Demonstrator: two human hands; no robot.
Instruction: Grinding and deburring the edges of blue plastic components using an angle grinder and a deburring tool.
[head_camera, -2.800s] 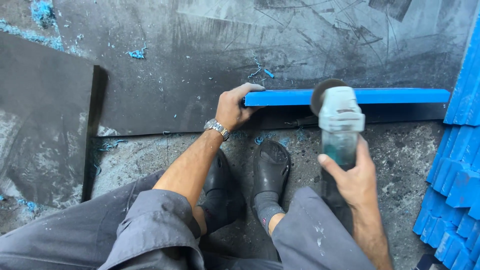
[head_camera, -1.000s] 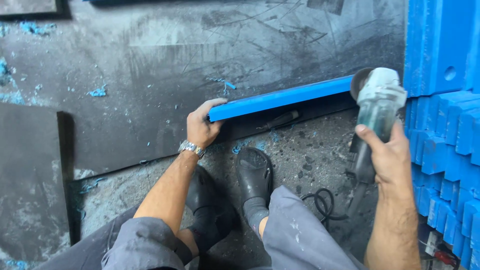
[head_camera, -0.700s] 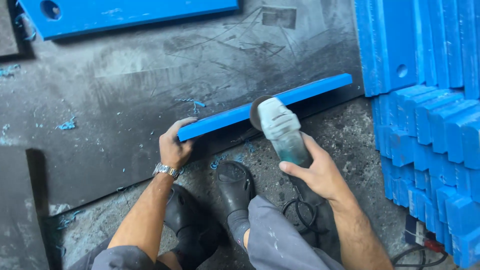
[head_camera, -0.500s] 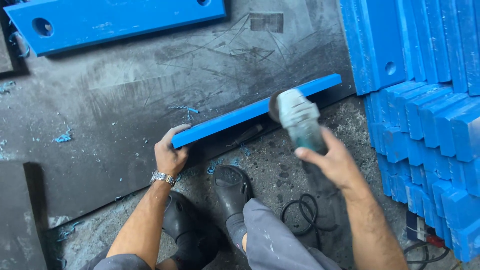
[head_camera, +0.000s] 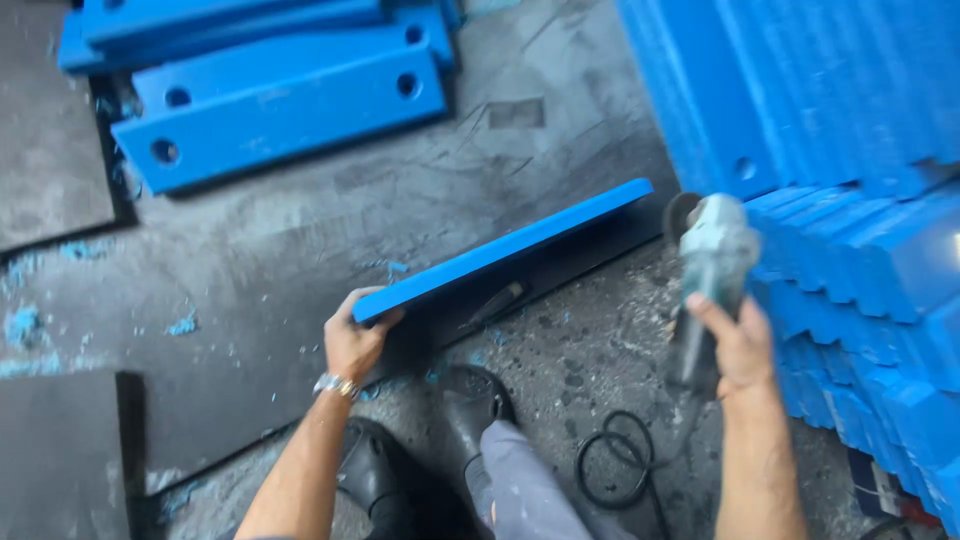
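My left hand (head_camera: 352, 342) grips the near left end of a long blue plastic bar (head_camera: 500, 250), which is tilted up off the dark mat (head_camera: 250, 270). My right hand (head_camera: 738, 345) holds a grey angle grinder (head_camera: 712, 262) by its body. The grinder's disc points up and sits just right of the bar's far end, apart from it. A wristwatch shows on my left wrist. My two black boots (head_camera: 470, 405) stand on the concrete below the bar.
Several flat blue slabs with round holes (head_camera: 280, 105) lie at the top left. A tall stack of blue pieces (head_camera: 860, 200) fills the right side. A black power cord (head_camera: 612, 470) coils on the concrete floor. Blue shavings are scattered on the mat.
The grinder has moved right along the bar and come off its far end. My left hand still holds the near end. The view has swung up and left.
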